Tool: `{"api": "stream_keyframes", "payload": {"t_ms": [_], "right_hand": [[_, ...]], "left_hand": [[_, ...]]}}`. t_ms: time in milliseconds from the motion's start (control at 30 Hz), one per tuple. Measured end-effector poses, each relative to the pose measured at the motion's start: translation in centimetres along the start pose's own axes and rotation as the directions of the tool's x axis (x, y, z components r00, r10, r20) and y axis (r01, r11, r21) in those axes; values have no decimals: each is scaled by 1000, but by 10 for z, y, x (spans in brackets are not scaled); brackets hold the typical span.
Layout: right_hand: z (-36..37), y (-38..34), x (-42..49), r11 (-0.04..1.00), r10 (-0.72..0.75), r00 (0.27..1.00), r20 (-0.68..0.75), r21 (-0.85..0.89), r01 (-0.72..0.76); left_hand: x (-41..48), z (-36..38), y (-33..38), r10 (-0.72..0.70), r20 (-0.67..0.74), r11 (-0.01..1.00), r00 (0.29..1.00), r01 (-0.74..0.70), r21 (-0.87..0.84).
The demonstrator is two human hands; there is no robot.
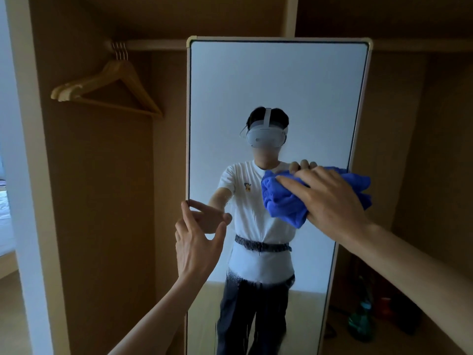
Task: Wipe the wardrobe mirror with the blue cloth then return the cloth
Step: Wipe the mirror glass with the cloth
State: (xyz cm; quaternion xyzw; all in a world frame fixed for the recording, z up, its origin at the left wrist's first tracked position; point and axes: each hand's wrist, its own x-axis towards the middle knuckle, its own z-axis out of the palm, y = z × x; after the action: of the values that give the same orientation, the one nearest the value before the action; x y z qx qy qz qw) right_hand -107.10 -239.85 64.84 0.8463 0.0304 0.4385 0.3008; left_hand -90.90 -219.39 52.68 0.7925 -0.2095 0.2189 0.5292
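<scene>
A tall wardrobe mirror (276, 85) with a pale frame stands upright in front of me and reflects a person with a headset. My right hand (327, 201) presses a bunched blue cloth (284, 198) against the glass near the mirror's right edge, fingers spread over the cloth. My left hand (197, 242) is at the mirror's left edge with fingers spread and relaxed; its thumb touches the frame and its fingertips lie on the glass. Wet streaks show on the lower part of the glass.
The mirror stands inside a brown wooden wardrobe. Wooden hangers (110, 90) hang from a rail at the upper left. A green bottle (361, 321) and dark items sit on the wardrobe floor at lower right. A white door frame (23, 175) stands at the left.
</scene>
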Motion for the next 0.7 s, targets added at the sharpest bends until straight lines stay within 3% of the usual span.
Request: {"api": "stream_keyframes", "payload": {"t_ms": [333,700], "right_hand": [[-5,-4,-16,1000,-4,998,67,-2,4],[-39,38,2,984,176,984,34,12,-177]], "left_hand": [[1,-11,1,3,77,999,997,-6,41],[2,-9,2,-16,59,998,998,13,62]]}}
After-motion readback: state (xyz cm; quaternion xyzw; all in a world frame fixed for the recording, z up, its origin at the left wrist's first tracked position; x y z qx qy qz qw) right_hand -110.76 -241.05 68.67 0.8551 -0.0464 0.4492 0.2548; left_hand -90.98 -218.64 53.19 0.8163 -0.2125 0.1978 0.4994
